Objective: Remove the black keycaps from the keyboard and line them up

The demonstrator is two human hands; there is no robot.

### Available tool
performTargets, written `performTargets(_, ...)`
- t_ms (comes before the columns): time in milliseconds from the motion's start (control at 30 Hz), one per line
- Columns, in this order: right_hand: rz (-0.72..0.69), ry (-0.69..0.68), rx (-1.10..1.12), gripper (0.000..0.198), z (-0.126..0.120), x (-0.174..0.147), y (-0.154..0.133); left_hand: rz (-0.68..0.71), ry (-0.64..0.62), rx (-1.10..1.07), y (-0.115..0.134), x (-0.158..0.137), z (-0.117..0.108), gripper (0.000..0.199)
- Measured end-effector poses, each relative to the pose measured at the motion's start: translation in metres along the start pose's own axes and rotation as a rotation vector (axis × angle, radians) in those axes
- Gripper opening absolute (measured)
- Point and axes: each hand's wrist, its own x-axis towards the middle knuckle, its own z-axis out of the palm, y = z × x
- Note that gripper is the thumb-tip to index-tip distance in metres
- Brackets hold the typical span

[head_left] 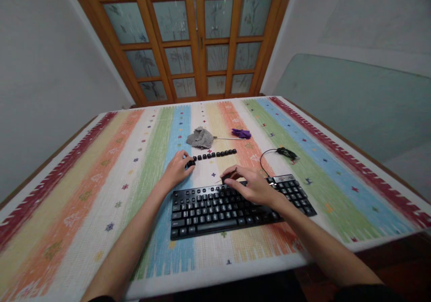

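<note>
A black computer keyboard (215, 214) lies flat on the table, its top row showing gaps where keycaps are off. Beyond it, loose black keycaps (213, 155) form a line. At the left end of that line, my left hand (178, 169) has thumb and index finger closed around a keycap (191, 162). Over the keyboard's upper middle, my right hand (251, 184) is closed on a small thin tool with a dark handle (226, 177). The tool's fine shaft points left, just above the keyboard's back edge; its exact kind is unclear.
Behind the keycaps lie a crumpled grey cloth (201, 138), a thin metal rod (229, 139) and a bunched purple cloth (241, 134). The keyboard's coiled cable (286, 153) rests at the right. A striped tablecloth (128, 203) covers the table; wooden glazed doors (198, 46) stand beyond.
</note>
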Motion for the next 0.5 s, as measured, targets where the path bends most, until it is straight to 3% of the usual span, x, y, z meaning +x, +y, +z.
performTargets(500,-0.010,-0.011,0.009,0.013,0.0039,0.0006,0.0005,0.011,0.022,-0.034,-0.0019,-0.0013,0.0004,0.011)
